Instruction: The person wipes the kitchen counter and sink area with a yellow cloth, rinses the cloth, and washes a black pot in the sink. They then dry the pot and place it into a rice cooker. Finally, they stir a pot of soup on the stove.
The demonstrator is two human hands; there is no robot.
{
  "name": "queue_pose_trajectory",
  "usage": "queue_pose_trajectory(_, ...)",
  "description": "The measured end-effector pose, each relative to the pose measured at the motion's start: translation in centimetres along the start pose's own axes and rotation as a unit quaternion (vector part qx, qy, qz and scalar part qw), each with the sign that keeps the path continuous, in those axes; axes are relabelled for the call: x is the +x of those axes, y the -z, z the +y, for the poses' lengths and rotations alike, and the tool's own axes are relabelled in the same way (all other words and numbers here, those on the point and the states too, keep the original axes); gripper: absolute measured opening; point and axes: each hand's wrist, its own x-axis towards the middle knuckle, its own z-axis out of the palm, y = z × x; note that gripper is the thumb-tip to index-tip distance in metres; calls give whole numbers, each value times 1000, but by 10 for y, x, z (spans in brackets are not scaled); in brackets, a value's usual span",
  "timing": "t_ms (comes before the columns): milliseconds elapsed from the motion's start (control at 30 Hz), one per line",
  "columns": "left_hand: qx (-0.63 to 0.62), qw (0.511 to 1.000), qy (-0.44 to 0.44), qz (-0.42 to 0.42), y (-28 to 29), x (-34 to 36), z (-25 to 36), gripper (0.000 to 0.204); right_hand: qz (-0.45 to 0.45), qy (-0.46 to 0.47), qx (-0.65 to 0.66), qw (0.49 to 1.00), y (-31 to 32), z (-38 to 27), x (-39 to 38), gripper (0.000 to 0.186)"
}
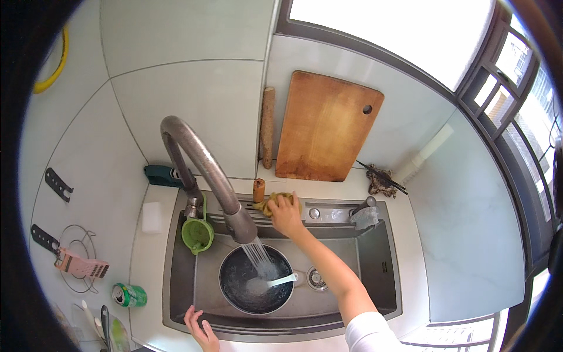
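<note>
My white sleeve point(370, 333) is nearest, with my left hand point(202, 331) at the sink's front edge. That hand is empty, its fingers loosely bent; I seem to rest it there for balance while I lean in. Just past it, in the sink point(375, 258), a dark pan point(234, 281) sits right under the tap point(214, 173), so the spray falls into it rather than on the bare metal. A pale-handled tool point(282, 280) lies in the water, its handle tipped over the pan's rim, probably so it can be picked up easily. The green strainer point(197, 233) stands in the left back corner, out of the spray.

Farther off, my right hand point(285, 212) reaches over the sink to the back ledge point(332, 215), grasping a mustard rag point(264, 206) bunched under bent fingers. So the rag lies directly beneath my right hand, well apart from my left, beyond the pan. An orange bottle point(258, 190) stands just beside it. Behind, the chopping board point(328, 126) leans upright against the wall, likely to save counter space.
</note>
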Motion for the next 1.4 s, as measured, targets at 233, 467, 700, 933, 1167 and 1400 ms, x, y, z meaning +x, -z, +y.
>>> queue_pose_trajectory(233, 2, 1000, -5, 4, 0, 1, -2, 29, -67, 285, 79, 953, 35, 26, -45, 30)
queue_pose_trajectory(467, -7, 1000, 10, 8, -1, 0, -2, 27, -38, -118, 147, 981, 89, 94, -52, 22)
queue_pose_trajectory(700, 35, 999, 4, 11, -3, 2, 1, 26, -133, 93, 300, 940, 19, 67, 83, 33)
queue_pose_trajectory(933, 52, 998, 11, 24, -2, 0, 5, 25, -168, 44, 293, 940, 19, 127, 26, 36)
queue_pose_trajectory(1167, 34, 999, 4, 10, -6, 1, 5, 25, 12, -88, 222, 971, 14, 60, -84, 24)
queue_pose_trajectory(1400, 50, 994, 22, -93, -21, 15, 24, 21, -187, 63, 165, 966, 42, 61, -149, 17)
